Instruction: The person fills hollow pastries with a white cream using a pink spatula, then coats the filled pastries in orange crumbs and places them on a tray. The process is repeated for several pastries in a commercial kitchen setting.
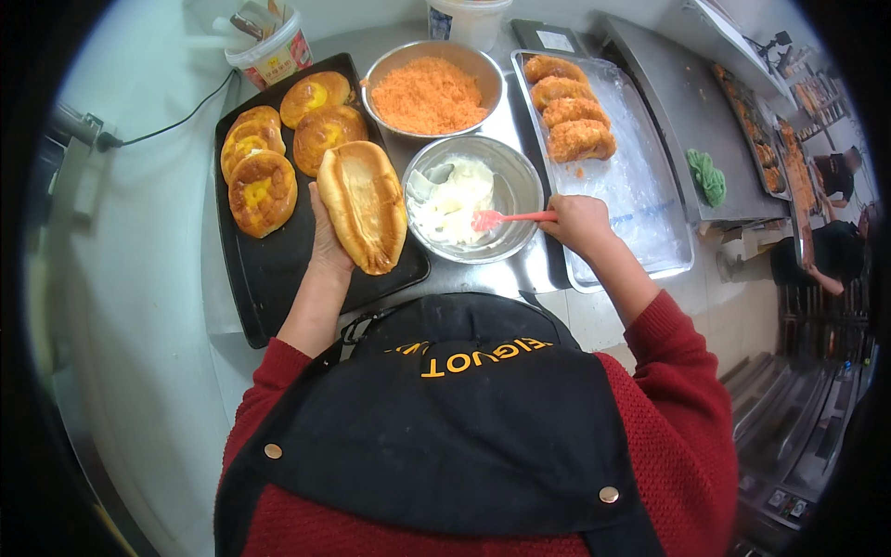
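Observation:
My left hand [330,233] holds a long baked bun [365,207], its pale hollow side up, over the right part of a black baking tray [317,299]. In my right hand [582,221] is the handle of a pink spatula [518,217], whose blade rests in white cream [463,195] inside a steel bowl [523,244]. Behind it a second steel bowl [493,69] holds orange crumbs [428,96]. Several round buns with yellow centres [262,193] lie on the black tray. Several crumb-coated rolls [579,140] sit in a row on a film-lined metal tray [626,202].
A plastic tub with tools [275,59] and a white tub [468,24] stand at the back. A green cloth [706,177] lies on the right-hand steel counter [668,104]. At the far right, other people [828,250] are beside a long tray of food.

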Tool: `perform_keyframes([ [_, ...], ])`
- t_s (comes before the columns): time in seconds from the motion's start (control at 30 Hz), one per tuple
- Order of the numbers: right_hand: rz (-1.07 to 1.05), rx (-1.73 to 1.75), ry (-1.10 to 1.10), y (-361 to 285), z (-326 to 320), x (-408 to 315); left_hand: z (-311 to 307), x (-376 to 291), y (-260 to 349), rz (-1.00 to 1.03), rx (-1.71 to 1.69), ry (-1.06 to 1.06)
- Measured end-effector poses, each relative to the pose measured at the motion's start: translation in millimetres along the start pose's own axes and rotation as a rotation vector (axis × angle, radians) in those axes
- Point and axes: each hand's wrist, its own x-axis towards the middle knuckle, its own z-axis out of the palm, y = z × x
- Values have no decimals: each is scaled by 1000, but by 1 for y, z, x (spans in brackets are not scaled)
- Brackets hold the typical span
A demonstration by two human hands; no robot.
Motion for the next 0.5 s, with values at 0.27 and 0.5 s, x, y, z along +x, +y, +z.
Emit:
perform_keyframes([
  [0.27,10,16,-162,-33,-26,18,-32,-13,-7,-41,12,49],
  [0.5,37,65,-15,-27,-30,26,-34,-10,-5,-81,-36,-1],
])
